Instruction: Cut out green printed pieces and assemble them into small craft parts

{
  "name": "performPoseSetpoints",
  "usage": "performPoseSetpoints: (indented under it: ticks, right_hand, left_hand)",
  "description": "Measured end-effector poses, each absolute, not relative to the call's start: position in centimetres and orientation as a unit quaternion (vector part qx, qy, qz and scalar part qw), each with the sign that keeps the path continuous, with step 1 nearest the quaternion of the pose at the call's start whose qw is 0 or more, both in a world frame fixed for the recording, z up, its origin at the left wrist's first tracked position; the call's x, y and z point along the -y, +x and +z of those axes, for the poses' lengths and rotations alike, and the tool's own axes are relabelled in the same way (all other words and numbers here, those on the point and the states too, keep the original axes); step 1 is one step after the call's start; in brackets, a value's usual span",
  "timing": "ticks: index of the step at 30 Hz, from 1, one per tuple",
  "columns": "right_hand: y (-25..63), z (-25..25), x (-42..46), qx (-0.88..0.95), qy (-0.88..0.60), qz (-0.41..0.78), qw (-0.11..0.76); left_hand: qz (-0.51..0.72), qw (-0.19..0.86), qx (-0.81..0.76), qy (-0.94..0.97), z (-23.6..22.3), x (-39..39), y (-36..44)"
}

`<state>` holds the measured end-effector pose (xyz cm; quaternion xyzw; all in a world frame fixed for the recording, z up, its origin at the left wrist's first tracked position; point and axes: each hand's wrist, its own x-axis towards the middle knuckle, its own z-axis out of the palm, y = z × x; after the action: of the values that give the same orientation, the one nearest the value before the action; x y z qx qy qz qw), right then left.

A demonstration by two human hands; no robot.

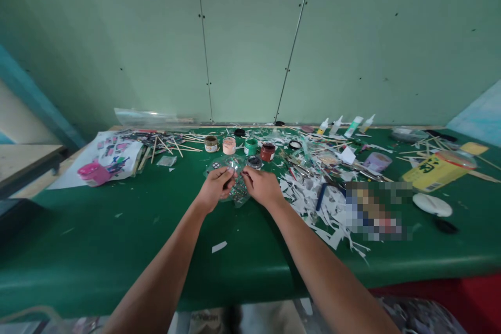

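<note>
Between the two hands, above the green tabletop (156, 250), is a clear plastic bag (239, 196) filled with small glittering bits. The left hand (218, 187) pinches the bag's upper part, its fingers curled inward; the right hand (261, 186) grips the same part from the other side, thumb and fingers drawn together. The fingertips of both hands are close to each other, and the bag hangs below and between them. What exactly is between the fingertips is too small to tell.

Just beyond the hands is a loose row of open paint jars: an olive-brown jar (211, 144), a peach jar (229, 145), a green jar (251, 146) and a dark red jar (268, 152), with a dark jar (254, 162) nearest the right hand. To the right of the right hand spreads a heap of white paper scraps (301, 198), and farther out lies a yellow container (438, 171) on its side. Well to the left of the left hand, a pink jar (94, 174) rests on a printed sheet (74, 173); a small plastic packet (167, 161) lies between that jar and the hand. Nearer the body than the hands lies one paper strip (219, 247).
</note>
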<state>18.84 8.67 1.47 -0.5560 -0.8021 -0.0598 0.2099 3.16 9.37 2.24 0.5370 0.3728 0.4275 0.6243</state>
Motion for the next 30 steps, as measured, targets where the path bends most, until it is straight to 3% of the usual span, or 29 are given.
performPoseSetpoints:
  ticks: [14,18,23,27,30]
  right_hand:
    - [18.1,1.6,-8.4,0.801,-0.564,-0.069,0.188]
    - [19.0,1.8,-9.2,0.743,-0.636,-0.039,0.203]
    - [21.0,1.7,-10.0,0.655,-0.682,0.030,0.322]
    - [20.2,1.2,-9.5,0.711,-0.503,0.152,0.467]
    - [19.3,1.2,-9.3,0.731,-0.439,0.203,0.481]
  left_hand:
    - [0.388,0.639,-0.351,0.564,2.6,-9.1,3.1]
    - [0.325,0.653,-0.351,0.588,2.6,-8.7,3.3]
    - [0.341,0.634,-0.361,0.593,2.6,-8.7,3.2]
    - [0.383,0.603,-0.373,0.592,2.6,-8.9,3.1]
    - [0.383,0.588,-0.383,0.601,2.4,-9.1,3.0]
